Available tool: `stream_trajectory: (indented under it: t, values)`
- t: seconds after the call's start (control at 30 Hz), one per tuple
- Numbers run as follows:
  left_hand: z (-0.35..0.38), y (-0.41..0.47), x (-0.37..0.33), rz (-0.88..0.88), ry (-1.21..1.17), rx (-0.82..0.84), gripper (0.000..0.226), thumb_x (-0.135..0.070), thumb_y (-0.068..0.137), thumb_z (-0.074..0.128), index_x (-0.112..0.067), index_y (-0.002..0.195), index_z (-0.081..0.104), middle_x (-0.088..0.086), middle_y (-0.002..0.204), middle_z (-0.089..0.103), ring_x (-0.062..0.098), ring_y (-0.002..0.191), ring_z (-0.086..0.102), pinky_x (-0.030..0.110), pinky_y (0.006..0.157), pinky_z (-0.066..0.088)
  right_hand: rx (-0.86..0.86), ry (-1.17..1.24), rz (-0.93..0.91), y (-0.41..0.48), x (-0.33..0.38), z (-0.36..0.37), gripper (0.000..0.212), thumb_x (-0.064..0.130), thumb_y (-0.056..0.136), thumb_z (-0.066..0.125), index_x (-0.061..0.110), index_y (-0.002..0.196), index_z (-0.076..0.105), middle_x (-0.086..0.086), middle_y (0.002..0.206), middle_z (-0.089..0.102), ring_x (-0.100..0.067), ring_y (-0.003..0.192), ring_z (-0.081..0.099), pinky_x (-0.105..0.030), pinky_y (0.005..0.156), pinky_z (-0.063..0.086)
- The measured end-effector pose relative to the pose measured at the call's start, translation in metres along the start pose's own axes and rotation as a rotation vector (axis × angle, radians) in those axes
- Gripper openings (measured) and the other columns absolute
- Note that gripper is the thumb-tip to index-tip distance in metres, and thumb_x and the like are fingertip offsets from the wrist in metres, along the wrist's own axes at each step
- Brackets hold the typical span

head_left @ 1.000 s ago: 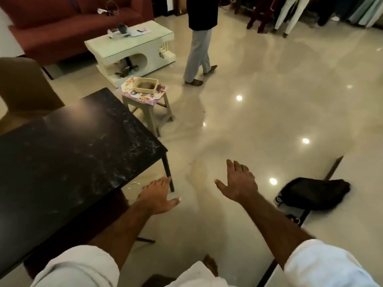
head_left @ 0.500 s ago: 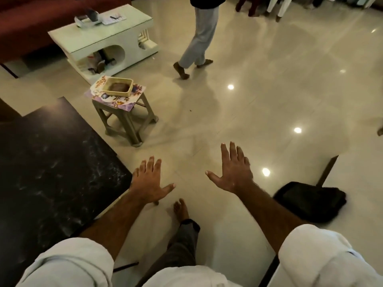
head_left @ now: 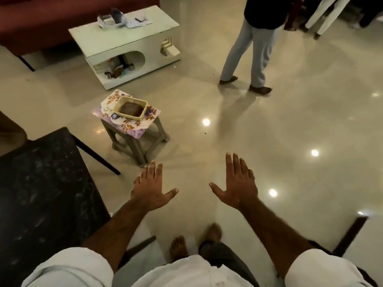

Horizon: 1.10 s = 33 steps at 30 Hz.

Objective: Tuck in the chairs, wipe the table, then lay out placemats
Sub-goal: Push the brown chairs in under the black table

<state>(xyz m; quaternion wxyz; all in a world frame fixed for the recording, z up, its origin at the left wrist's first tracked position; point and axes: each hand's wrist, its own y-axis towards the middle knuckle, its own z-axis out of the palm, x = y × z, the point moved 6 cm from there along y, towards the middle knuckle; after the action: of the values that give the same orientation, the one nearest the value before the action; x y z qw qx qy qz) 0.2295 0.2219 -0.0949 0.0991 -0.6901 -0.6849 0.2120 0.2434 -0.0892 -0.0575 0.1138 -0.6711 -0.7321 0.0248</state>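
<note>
The black marble-topped table (head_left: 41, 193) fills the lower left. Just beyond its corner, a small grey stool (head_left: 136, 141) carries floral placemats (head_left: 132, 125), and on them sits a cream plastic tub (head_left: 124, 109) with a brown cloth (head_left: 130, 106) inside. My left hand (head_left: 152, 187) hovers over the floor right of the table corner, palm down, fingers spread, holding nothing. My right hand (head_left: 238, 185) hovers beside it, also flat and empty. A tan chair (head_left: 10, 129) shows at the left edge behind the table.
A white coffee table (head_left: 128, 40) with small items stands before a red sofa (head_left: 51, 19) at the back. A person in grey trousers (head_left: 248, 56) stands on the glossy tiled floor to the far right. My bare feet (head_left: 178, 245) are below.
The view has swung right and forward, so the stool now lies closer, ahead of my left hand. Both hands stayed spread and empty. The black bag on the floor has left the view.
</note>
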Motion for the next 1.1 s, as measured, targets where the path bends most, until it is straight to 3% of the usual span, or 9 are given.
stream_trajectory:
  t: [0.1, 0.2, 0.33, 0.4, 0.5, 0.77, 0.93, 1.1]
  values:
    - [-0.028, 0.066, 0.004, -0.025, 0.037, -0.044, 0.129, -0.102, 0.084, 0.028, -0.021, 0.173, -0.020, 0.011, 0.181, -0.028, 0.041, 0.169, -0.016, 0.070, 0.132, 0.014, -0.015, -0.011, -0.042, 0.076, -0.007, -0.010, 0.123, 0.091, 0.088, 0.040, 0.017, 0.175, -0.008, -0.018, 0.183, -0.001, -0.045, 0.168, 0.010, -0.065, 0.126, 0.032]
    - [-0.071, 0.141, 0.002, -0.030, 0.077, -0.204, 0.130, -0.100, 0.083, 0.027, -0.021, 0.171, -0.027, 0.013, 0.179, -0.032, 0.044, 0.167, -0.021, 0.075, 0.131, 0.006, -0.068, -0.029, -0.093, 0.169, -0.012, -0.028, 0.123, 0.090, 0.089, 0.042, 0.017, 0.175, -0.006, -0.018, 0.183, -0.006, -0.047, 0.168, 0.006, -0.066, 0.125, 0.032]
    - [-0.151, 0.227, -0.012, -0.024, 0.115, -0.503, 0.125, -0.088, 0.087, 0.048, -0.013, 0.177, 0.007, 0.017, 0.185, 0.001, 0.046, 0.169, 0.006, 0.070, 0.132, 0.009, -0.126, -0.011, -0.162, 0.305, -0.010, -0.078, 0.122, 0.086, 0.091, 0.048, 0.016, 0.175, -0.005, -0.018, 0.183, -0.011, -0.047, 0.168, 0.002, -0.065, 0.126, 0.031]
    - [-0.191, 0.262, -0.018, -0.025, 0.135, -0.597, 0.120, -0.084, 0.089, 0.053, -0.011, 0.177, 0.014, 0.018, 0.184, 0.007, 0.047, 0.169, 0.010, 0.069, 0.132, 0.012, -0.151, -0.025, -0.209, 0.364, -0.001, -0.105, 0.122, 0.085, 0.091, 0.048, 0.016, 0.175, -0.007, -0.018, 0.183, -0.012, -0.046, 0.168, 0.001, -0.065, 0.125, 0.030]
    - [-0.235, 0.319, -0.014, -0.074, 0.075, -0.617, 0.119, -0.081, 0.090, 0.050, -0.013, 0.177, 0.008, 0.016, 0.185, -0.005, 0.044, 0.170, -0.001, 0.070, 0.132, 0.012, -0.180, -0.042, -0.300, 0.449, 0.017, -0.141, 0.120, 0.083, 0.092, 0.050, 0.015, 0.175, -0.003, -0.018, 0.183, -0.006, -0.047, 0.168, 0.007, -0.065, 0.124, 0.032]
    - [-0.282, 0.460, 0.045, -0.248, 0.042, -0.573, 0.120, -0.086, 0.090, 0.043, -0.011, 0.177, 0.007, 0.015, 0.184, -0.013, 0.042, 0.170, -0.009, 0.069, 0.133, 0.008, -0.141, -0.102, -0.465, 0.636, 0.083, -0.161, 0.118, 0.083, 0.092, 0.047, 0.015, 0.175, -0.001, -0.019, 0.183, -0.003, -0.046, 0.168, 0.008, -0.064, 0.125, 0.031]
    - [-0.322, 0.536, 0.103, -0.367, -0.024, -0.520, 0.122, -0.088, 0.094, 0.041, -0.013, 0.176, -0.008, 0.013, 0.180, -0.030, 0.040, 0.168, -0.022, 0.066, 0.135, 0.000, -0.073, -0.125, -0.559, 0.744, 0.153, -0.167, 0.118, 0.084, 0.092, 0.047, 0.017, 0.175, -0.004, -0.018, 0.183, -0.004, -0.046, 0.168, 0.006, -0.065, 0.126, 0.029]
    - [-0.361, 0.586, 0.161, -0.468, -0.103, -0.505, 0.123, -0.090, 0.090, 0.037, -0.013, 0.176, -0.005, 0.014, 0.182, -0.023, 0.041, 0.169, -0.017, 0.066, 0.135, 0.003, -0.040, -0.140, -0.683, 0.833, 0.230, -0.178, 0.118, 0.084, 0.091, 0.050, 0.017, 0.176, 0.002, -0.020, 0.183, 0.003, -0.047, 0.167, 0.011, -0.067, 0.125, 0.030]
